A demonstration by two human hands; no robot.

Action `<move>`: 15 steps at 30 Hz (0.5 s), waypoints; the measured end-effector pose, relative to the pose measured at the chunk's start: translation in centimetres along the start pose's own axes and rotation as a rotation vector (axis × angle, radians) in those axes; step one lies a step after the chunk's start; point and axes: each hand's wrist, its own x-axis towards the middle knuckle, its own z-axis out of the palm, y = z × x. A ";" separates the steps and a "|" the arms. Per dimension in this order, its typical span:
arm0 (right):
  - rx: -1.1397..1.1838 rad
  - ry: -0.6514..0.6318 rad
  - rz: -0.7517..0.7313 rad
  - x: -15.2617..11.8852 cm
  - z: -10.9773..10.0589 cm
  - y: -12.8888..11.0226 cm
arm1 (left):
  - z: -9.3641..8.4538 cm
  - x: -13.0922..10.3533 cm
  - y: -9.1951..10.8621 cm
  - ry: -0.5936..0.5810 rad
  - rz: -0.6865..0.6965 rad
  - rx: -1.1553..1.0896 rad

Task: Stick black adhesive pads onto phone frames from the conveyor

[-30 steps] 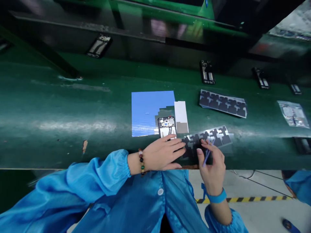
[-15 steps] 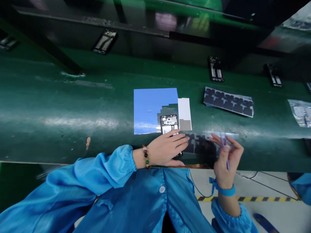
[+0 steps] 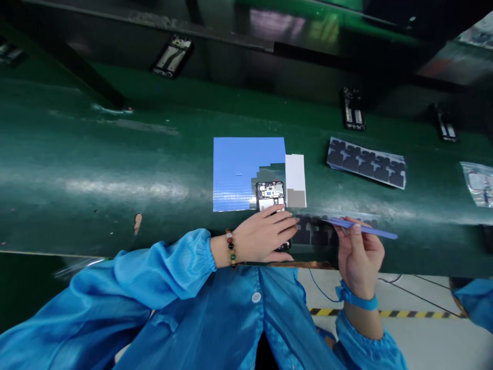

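Observation:
An opened phone [image 3: 270,191] lies near the bench's front edge, over the corner of a blue sheet [image 3: 242,159]. My left hand [image 3: 265,235] rests flat across the phone's lower part, fingers stretched out to the right and hiding much of it. My right hand [image 3: 361,252] holds blue tweezers [image 3: 372,230] between thumb and fingers, the tips pointing left. Under the tips lies a clear sheet with black die-cut stickers [image 3: 314,229], just right of the phone. A white and grey sheet [image 3: 296,174] lies beside the blue one.
A stack of black sticker sheets [image 3: 365,162] lies at the right. Further phone frames [image 3: 353,109] sit along the back. A plastic bag [image 3: 477,182] is at the far right, and a dark post [image 3: 69,61] stands at the left.
The tweezers in my right hand have swung from nearly upright to almost level, their tips now toward the left. My left hand has stayed on the phone. The view has shifted slightly.

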 end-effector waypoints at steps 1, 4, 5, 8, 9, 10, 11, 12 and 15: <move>-0.063 -0.010 0.001 -0.1 -0.1 -0.2 | 0.0 0.0 0.0 0.004 -0.007 -0.001; -0.264 -0.045 -0.021 -0.3 -0.5 -0.7 | -0.1 0.0 0.1 0.021 -0.029 0.000; -0.317 -0.053 -0.036 -0.3 -0.6 -0.8 | 0.0 0.0 0.1 0.026 -0.032 0.001; -0.404 -0.081 -0.081 -0.2 -0.8 -0.8 | 0.0 -0.1 0.1 0.028 -0.036 -0.002; -0.410 -0.105 -0.082 -0.1 -0.8 -0.8 | 0.0 -0.1 0.1 0.027 -0.040 -0.006; -0.407 -0.131 -0.078 0.0 -0.8 -0.7 | 0.0 -0.1 0.1 0.026 -0.044 -0.011; -0.400 -0.154 -0.070 0.1 -0.8 -0.6 | 0.0 -0.1 0.0 0.026 -0.048 -0.015; -0.389 -0.172 -0.054 0.1 -0.7 -0.4 | 0.0 -0.1 0.0 0.027 -0.051 -0.016; -0.304 -0.162 0.015 0.4 -0.6 -0.2 | 0.1 -0.2 0.2 0.022 -0.061 -0.019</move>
